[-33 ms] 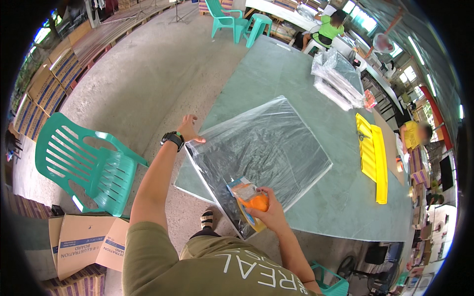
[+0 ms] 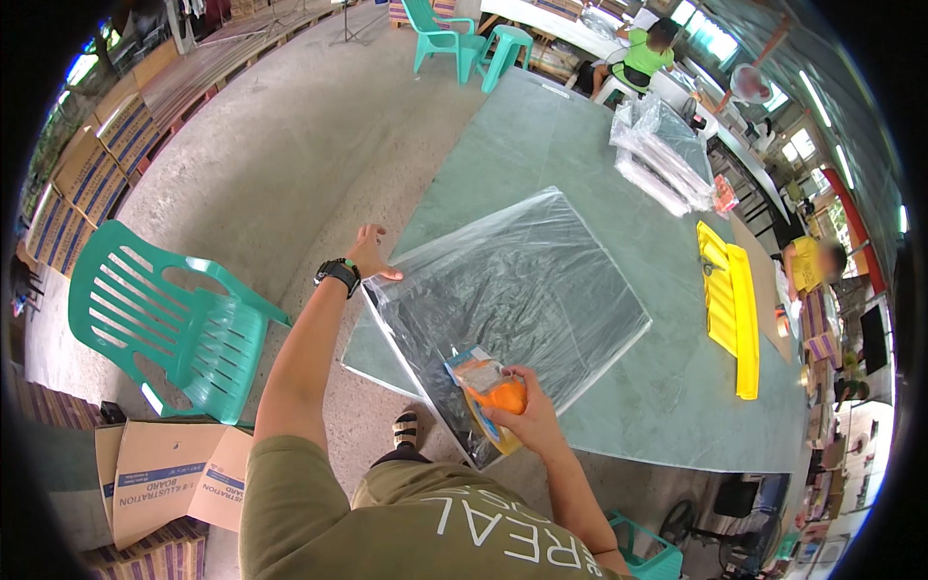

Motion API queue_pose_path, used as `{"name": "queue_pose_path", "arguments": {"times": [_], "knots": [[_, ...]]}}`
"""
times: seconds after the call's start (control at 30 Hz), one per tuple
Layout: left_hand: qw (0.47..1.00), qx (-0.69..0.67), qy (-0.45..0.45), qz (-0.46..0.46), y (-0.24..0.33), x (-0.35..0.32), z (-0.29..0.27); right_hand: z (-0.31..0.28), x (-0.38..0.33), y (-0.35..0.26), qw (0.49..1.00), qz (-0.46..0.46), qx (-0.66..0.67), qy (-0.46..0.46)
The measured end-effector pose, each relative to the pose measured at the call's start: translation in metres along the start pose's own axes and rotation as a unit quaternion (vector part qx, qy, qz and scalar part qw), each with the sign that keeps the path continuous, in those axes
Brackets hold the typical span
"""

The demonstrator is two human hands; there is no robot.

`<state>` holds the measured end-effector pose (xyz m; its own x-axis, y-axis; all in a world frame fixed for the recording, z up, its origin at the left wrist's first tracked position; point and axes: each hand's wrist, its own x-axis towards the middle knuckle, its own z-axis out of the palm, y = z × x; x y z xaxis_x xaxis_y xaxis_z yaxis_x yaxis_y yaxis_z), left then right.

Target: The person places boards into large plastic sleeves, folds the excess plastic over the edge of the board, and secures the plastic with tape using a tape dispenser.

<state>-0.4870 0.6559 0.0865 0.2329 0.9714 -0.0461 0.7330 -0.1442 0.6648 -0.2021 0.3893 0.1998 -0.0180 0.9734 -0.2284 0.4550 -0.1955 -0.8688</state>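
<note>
A dark flat board wrapped in clear plastic film (image 2: 541,271) lies aslant on the green-topped table (image 2: 590,164), its near corner reaching past the table edge towards my body. My left hand (image 2: 370,254) is at the board's left corner, thumb resting on the film and fingers apart. Over the board's near part, my right hand (image 2: 527,416) is closed round an orange tape dispenser (image 2: 503,394), which has blue and yellow parts along its near side. The dispenser rests on or just above the film; I cannot tell which.
Yellow folded sheets (image 2: 730,309) with scissors (image 2: 712,265) lie on the right. Plastic-wrapped packs (image 2: 662,159) are farther back. A green chair (image 2: 188,319) and an opened carton (image 2: 169,474) stand at left. One person in green (image 2: 641,58) and another in yellow (image 2: 805,266) sit beyond.
</note>
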Motion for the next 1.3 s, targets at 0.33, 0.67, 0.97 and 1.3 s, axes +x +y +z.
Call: {"name": "queue_pose_path", "arguments": {"times": [0.33,0.67,0.97,1.3], "knots": [[0.998,0.003,0.03,-0.05,0.0,-0.005,-0.005,0.002,0.006,-0.007,1.0,-0.001,-0.018,-0.026],[0.993,0.014,0.091,-0.07,0.005,-0.022,0.005,-0.002,-0.004,0.006,0.998,-0.044,0.046,-0.029],[0.976,-0.12,0.117,-0.14,-0.044,-0.137,-0.011,-0.004,-0.025,0.014,0.989,-0.067,0.047,-0.124],[0.728,-0.612,0.054,-0.305,-0.066,-0.263,0.015,-0.012,-0.033,0.017,0.96,-0.092,0.016,-0.266]]}}
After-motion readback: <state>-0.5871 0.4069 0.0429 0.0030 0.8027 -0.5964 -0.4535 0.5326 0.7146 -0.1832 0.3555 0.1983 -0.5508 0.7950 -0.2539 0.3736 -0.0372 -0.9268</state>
